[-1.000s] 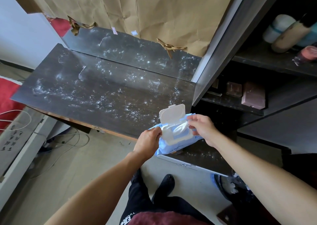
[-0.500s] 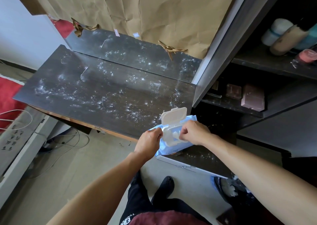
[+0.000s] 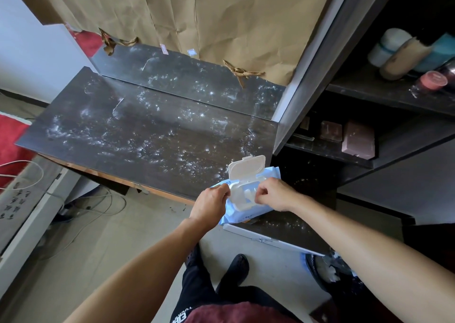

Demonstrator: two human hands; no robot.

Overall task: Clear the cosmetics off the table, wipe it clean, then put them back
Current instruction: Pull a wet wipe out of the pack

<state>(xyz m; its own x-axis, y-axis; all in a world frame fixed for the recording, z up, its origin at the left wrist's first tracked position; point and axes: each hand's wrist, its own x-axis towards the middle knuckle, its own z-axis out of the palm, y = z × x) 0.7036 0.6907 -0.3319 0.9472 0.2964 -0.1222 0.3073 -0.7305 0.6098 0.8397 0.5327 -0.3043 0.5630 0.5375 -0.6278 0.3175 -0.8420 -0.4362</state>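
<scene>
A dark wooden table (image 3: 147, 138) runs across the middle of the view, its top bare of objects but speckled and smeared with white powder, thickest along the near edge and toward the right end. At that near right corner, a light blue pack of wet wipes (image 3: 248, 199) is held just over the table's edge, its white flip lid (image 3: 247, 168) standing open and tilted toward the far side.

The left hand (image 3: 211, 205) grips the left end of the pack, fingers curled around it from the side. The right hand (image 3: 274, 197) sits over the white dispensing opening with its fingers pinched narrowly together at the wipe there; whether a sheet is actually caught between the fingertips cannot be told, since the knuckles cover the contact.

The cosmetics are off the table and stand on the dark shelves (image 3: 394, 96) to the right. On the upper shelf are a pale round-topped bottle (image 3: 389, 44), a beige tube (image 3: 403, 59) leaning against it, a teal container (image 3: 440, 54) and a small pink-lidded jar (image 3: 433, 80). On the lower shelf lie two brownish-pink square compacts (image 3: 358, 139), the smaller one (image 3: 331, 130) to the left of the larger.

Brown wrapping paper (image 3: 221, 19) hangs over the far side above the table. Below, the person's dark trousers and a black shoe (image 3: 237, 268) stand on a pale floor, with white cables (image 3: 93, 207) trailing at the near left.
</scene>
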